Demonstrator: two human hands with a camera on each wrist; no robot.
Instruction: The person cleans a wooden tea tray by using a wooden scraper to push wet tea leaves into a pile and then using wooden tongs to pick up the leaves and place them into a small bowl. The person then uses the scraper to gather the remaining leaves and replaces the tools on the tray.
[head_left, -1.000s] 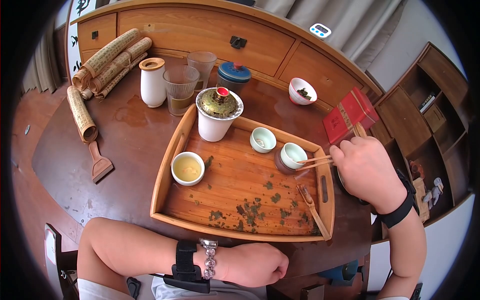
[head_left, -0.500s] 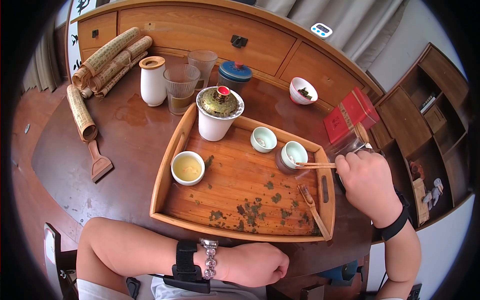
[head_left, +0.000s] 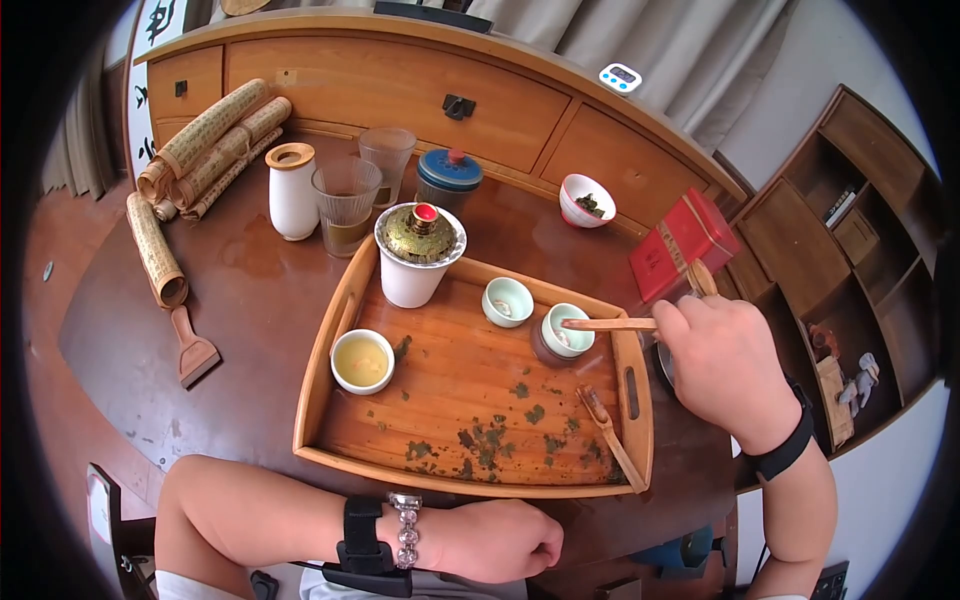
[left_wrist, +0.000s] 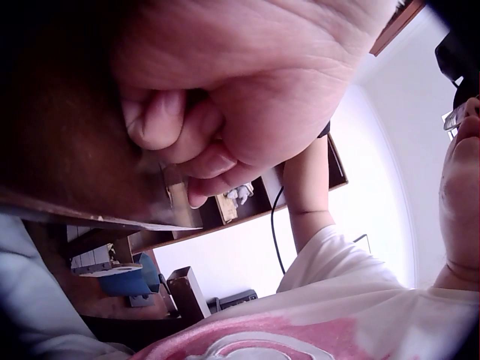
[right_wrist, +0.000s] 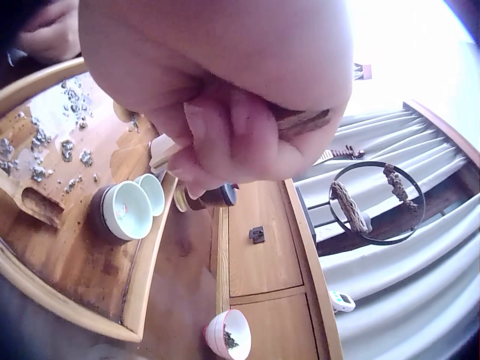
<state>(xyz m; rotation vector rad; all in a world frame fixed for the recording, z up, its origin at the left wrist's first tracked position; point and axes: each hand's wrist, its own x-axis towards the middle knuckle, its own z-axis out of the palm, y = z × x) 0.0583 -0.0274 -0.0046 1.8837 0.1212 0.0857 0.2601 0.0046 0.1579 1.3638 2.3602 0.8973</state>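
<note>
My right hand [head_left: 722, 365] grips wooden tea tongs [head_left: 620, 324] at the tray's right side. Their tips reach across the rim of a pale green teacup [head_left: 567, 340], which has a brown lower part and a whitish piece inside. Beside it stands a second pale green cup [head_left: 508, 302], also with something whitish in it. Fingers curled in with nothing held, my left hand [head_left: 500, 540] rests at the table's front edge; the left wrist view shows its fingertips [left_wrist: 169, 105] bent toward the palm.
The wooden tray [head_left: 450, 488] also bears a lidded white cup [head_left: 410, 285], a cup of yellow tea [head_left: 363, 362], a wooden scoop [head_left: 612, 440] and scattered wet leaves. Behind are glasses [head_left: 347, 205], a red tin [head_left: 683, 245] and a leaf bowl [head_left: 586, 201]. Scrolls [head_left: 215, 140] lie at left.
The tong tips have moved from the cup's right rim leftward over its opening. The head view has shifted slightly. My left hand keeps its pose at the table edge.
</note>
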